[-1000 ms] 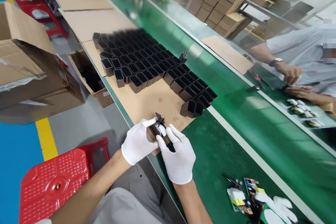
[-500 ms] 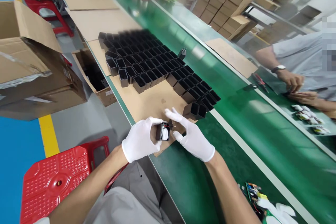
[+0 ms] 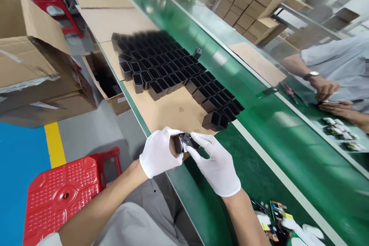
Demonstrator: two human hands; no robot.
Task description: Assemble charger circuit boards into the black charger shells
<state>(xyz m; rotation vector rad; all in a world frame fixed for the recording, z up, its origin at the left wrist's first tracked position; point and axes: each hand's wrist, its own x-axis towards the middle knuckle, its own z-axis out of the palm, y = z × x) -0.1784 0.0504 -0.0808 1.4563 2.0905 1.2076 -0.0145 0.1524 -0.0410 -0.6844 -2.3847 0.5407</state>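
My left hand (image 3: 159,153), in a white glove, is closed around a black plastic adapter case (image 3: 177,144) with red wire and something white showing in its open end. The gloved fingers of my right hand (image 3: 219,163) pinch a black end cap (image 3: 192,143) at that opening. Cap and case are close together; whether they are joined is hidden by the fingers. Beyond my hands, many open black cases (image 3: 161,67) stand in packed rows on a cardboard sheet (image 3: 170,111).
Circuit boards and white pieces (image 3: 278,219) lie at the lower right. One black adapter (image 3: 197,53) stands past the rows. A red stool (image 3: 62,196) and cardboard boxes (image 3: 37,69) are at left. Across the green bench a co-worker's hands (image 3: 327,92) handle a part.
My right hand, spread beside the case before, has closed on the cap, which has turned to lie against the case's open end. My left hand keeps its hold.
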